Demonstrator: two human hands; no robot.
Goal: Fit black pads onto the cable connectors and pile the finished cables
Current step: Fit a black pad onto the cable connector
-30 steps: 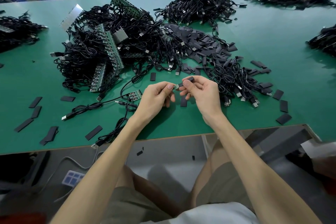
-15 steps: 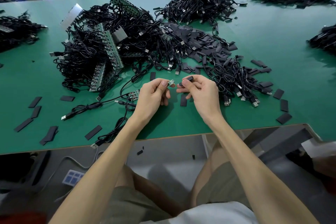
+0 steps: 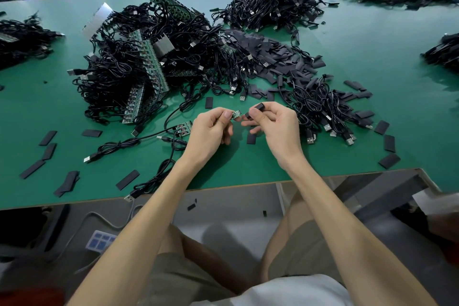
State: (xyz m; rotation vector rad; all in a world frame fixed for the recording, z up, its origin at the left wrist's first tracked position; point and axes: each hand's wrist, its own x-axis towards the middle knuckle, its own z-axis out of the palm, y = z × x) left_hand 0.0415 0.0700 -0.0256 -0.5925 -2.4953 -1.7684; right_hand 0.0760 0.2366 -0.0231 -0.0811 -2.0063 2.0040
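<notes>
Above a green tabletop (image 3: 372, 40), a small green connector board (image 3: 236, 114) is pinched in the left hand (image 3: 208, 130). Just beside it, a black pad (image 3: 259, 106) is gripped by the curled fingers (image 3: 269, 110) of the right hand (image 3: 279, 129). Tangled black cables (image 3: 116, 77) are heaped behind, and loose pads (image 3: 273, 57) are scattered about.

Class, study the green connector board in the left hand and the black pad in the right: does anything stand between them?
Nothing visible does. The left hand pinches the green connector board, the right hand pinches the black pad, and only a small open gap separates their facing ends.
</notes>
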